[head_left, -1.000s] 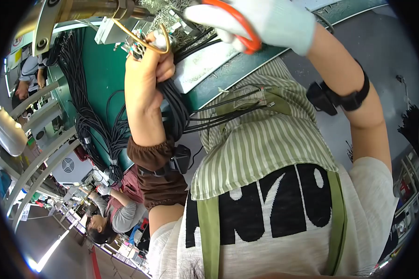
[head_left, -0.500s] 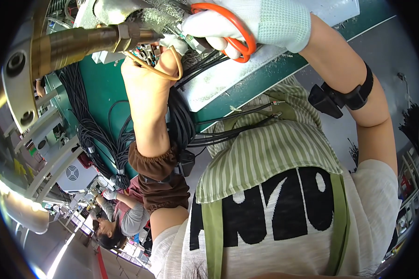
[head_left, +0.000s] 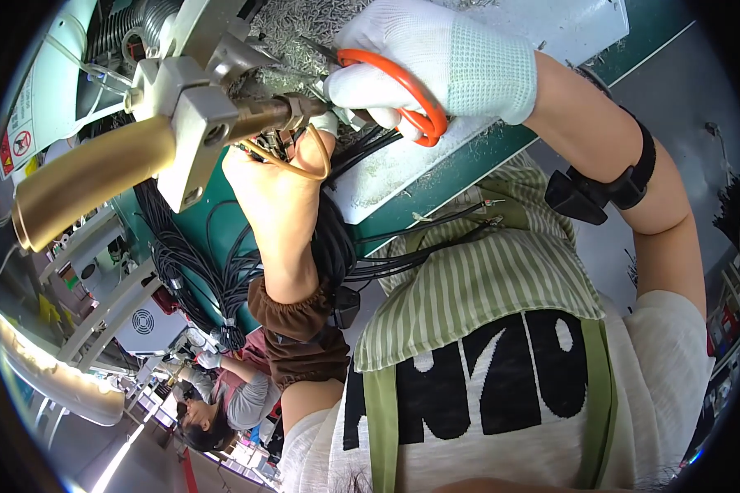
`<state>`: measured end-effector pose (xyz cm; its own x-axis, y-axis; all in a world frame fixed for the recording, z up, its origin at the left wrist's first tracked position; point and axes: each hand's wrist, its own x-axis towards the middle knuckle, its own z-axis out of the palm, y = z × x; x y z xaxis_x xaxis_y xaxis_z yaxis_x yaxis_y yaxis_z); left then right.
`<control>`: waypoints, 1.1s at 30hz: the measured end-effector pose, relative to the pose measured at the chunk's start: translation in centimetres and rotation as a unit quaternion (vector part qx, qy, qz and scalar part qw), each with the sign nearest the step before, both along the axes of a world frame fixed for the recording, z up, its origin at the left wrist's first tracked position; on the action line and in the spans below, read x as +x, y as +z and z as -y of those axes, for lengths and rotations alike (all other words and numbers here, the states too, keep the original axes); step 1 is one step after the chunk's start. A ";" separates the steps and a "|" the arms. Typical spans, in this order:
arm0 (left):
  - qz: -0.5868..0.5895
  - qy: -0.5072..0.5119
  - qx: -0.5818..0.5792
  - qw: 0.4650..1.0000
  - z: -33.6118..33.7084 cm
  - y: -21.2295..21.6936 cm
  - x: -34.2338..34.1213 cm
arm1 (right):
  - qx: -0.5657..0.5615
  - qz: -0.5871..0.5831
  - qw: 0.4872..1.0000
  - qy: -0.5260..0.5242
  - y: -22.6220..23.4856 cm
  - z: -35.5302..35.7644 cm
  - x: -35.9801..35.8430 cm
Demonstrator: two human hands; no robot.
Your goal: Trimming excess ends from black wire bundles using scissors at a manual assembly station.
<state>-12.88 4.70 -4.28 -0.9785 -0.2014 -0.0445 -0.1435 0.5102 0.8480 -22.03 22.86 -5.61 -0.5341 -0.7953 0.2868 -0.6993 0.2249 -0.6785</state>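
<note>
My right hand (head_left: 423,62), in a white knit glove, is closed around orange-handled scissors (head_left: 399,78). Their dark blades point left, toward a small metal-and-green cable end (head_left: 355,117). My left hand (head_left: 292,160) has a white cover on the thumb tip and is closed at the cable end, just below the blades. A tan loop (head_left: 325,160) hangs across that hand. Small coloured wires and metal parts (head_left: 275,144) show behind its fingers; the fingertips are partly hidden. Black cables (head_left: 374,148) run from there toward my lap.
A brass-coloured tube in a metal clamp (head_left: 185,135) juts in close at upper left. Metal clippings litter the white tray (head_left: 436,168) on the green table (head_left: 386,226). Coiled black cables (head_left: 193,267) lie at left. Another person (head_left: 226,403) works at lower left.
The view has shifted, so the clamp and tube stand farther into the picture. Both hands keep their grip, and the scissors sit slightly lower beside the cable end.
</note>
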 end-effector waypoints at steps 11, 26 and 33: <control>0.034 -0.059 0.129 0.989 1.3 0.1 -0.1 | -0.071 0.494 0.865 -0.059 -0.5 0.1 1.3; 0.019 0.094 0.219 0.971 -2.3 2.3 9.4 | -0.111 0.191 0.973 -0.066 2.3 -0.8 9.3; 0.057 0.108 0.348 0.930 -2.6 2.2 9.4 | -0.172 0.249 0.953 -0.030 1.8 -0.7 9.8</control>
<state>-3.47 7.27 -2.06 -0.8995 -0.2757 -0.3388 -0.2889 -0.2063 0.9349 -12.26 23.55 -3.82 -0.7140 -0.6634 0.2239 -0.2646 -0.0403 -0.9635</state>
